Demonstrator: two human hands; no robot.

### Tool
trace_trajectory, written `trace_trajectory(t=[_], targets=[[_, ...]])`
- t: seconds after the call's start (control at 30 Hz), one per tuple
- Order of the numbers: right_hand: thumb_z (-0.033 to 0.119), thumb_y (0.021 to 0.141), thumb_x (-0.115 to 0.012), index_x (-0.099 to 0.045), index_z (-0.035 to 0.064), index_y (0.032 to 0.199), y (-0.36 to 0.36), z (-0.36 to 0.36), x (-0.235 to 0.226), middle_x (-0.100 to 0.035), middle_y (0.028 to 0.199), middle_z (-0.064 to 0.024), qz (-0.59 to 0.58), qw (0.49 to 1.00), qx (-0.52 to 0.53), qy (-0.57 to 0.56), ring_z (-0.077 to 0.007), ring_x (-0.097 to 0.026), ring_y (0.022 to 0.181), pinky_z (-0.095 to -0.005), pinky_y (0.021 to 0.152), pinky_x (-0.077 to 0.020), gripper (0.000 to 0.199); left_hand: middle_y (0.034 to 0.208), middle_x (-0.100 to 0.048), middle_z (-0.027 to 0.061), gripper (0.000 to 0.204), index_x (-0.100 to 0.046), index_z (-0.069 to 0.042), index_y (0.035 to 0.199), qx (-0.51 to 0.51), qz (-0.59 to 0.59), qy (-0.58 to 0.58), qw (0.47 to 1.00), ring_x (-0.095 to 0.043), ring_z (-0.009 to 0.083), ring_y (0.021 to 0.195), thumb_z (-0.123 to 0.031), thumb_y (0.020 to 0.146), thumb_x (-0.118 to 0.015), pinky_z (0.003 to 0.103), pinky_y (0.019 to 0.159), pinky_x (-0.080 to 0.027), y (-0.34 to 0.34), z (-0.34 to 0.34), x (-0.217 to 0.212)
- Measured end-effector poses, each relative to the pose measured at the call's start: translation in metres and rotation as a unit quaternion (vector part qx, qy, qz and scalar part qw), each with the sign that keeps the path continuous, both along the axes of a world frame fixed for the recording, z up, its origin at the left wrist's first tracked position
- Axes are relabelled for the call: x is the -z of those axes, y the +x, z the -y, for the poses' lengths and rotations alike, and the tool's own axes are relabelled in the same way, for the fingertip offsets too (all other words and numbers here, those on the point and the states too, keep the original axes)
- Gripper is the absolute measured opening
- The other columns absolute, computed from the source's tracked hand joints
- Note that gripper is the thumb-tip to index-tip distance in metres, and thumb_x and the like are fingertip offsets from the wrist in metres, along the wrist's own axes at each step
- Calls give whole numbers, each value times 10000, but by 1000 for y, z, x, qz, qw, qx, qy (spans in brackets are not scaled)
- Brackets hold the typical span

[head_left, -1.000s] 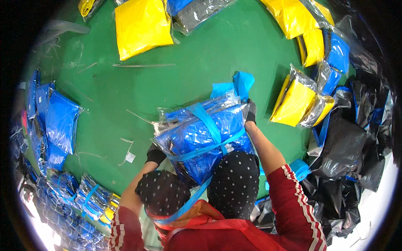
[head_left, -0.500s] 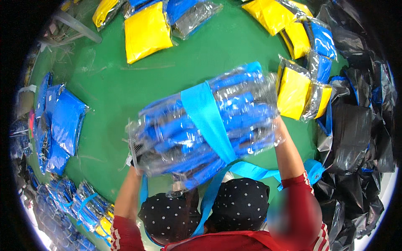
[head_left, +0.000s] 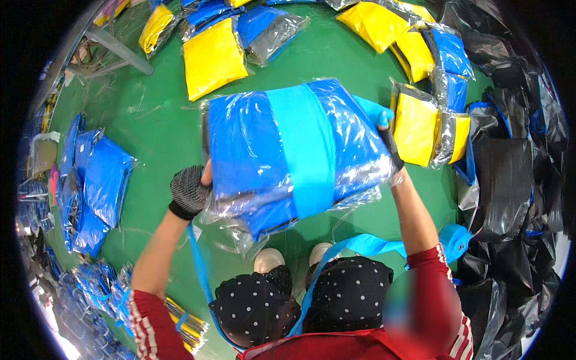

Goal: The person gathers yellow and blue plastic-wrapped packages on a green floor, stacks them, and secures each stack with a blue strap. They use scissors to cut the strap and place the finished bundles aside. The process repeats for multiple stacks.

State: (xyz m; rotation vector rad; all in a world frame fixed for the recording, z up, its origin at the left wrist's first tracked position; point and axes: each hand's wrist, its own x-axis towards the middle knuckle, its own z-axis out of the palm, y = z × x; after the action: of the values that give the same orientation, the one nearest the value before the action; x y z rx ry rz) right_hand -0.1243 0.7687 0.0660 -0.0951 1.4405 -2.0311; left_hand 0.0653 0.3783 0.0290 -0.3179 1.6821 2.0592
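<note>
Between my hands is a bundle of blue folded pieces in clear plastic bags (head_left: pixel 246 144), its broad face turned up. A light-blue strap (head_left: pixel 306 150) runs across the middle of the bundle. My left hand (head_left: pixel 191 189), in a dark knitted glove with bare fingertips, grips the bundle's left edge. On the right edge, my right hand (head_left: pixel 390 135) is closed, its fingers partly hidden by plastic; a light-blue strap end shows at its thumb. More light-blue strap (head_left: pixel 372 245) trails from a roll (head_left: pixel 455 241) by my right arm and loops over my lap.
Yellow bagged packs (head_left: pixel 215 59) lie on the green floor (head_left: pixel 159 138) ahead, with more (head_left: pixel 416 123) at the right. Blue packs (head_left: pixel 108 177) are stacked at left. Black plastic bags (head_left: pixel 501 192) pile along the right. Strapped bundles (head_left: pixel 102 288) lie at lower left.
The bundle has turned from showing its stacked edges to showing a flat blue face. My left hand has moved up to its left side, and my feet now show below it.
</note>
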Motion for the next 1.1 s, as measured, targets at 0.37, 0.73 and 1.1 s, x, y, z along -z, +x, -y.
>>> trace_trajectory(t=[0.37, 0.73, 1.1], targets=[[370, 673, -758, -488, 46, 1234, 68, -87, 23, -518, 1219, -164, 116, 925, -316, 176, -258, -472, 1154, -408, 1010, -353, 702, 707, -608, 209, 556, -600, -75, 970, 451, 30, -401, 797, -616, 350, 651, -520, 936, -268, 447, 633, -498, 77, -53, -51], [552, 636, -706, -640, 96, 935, 118, -95, 48, -601, 853, -113, -178, 828, -376, 376, -291, -561, 828, -415, 810, -431, 550, 754, -608, 180, 232, -650, -168, 947, 485, 74, -391, 779, -592, 335, 714, -280, 913, -450, 406, 616, -462, 112, -57, -44], [478, 771, -634, -583, 85, 1001, 122, -92, 50, -610, 900, -115, -99, 821, -342, 446, -328, -564, 877, -413, 797, -436, 458, 1128, -541, 127, 350, -530, -93, 1157, 370, 248, -286, 849, -527, 230, 1015, -249, 845, -513, 336, 845, -407, 196, -76, -44]])
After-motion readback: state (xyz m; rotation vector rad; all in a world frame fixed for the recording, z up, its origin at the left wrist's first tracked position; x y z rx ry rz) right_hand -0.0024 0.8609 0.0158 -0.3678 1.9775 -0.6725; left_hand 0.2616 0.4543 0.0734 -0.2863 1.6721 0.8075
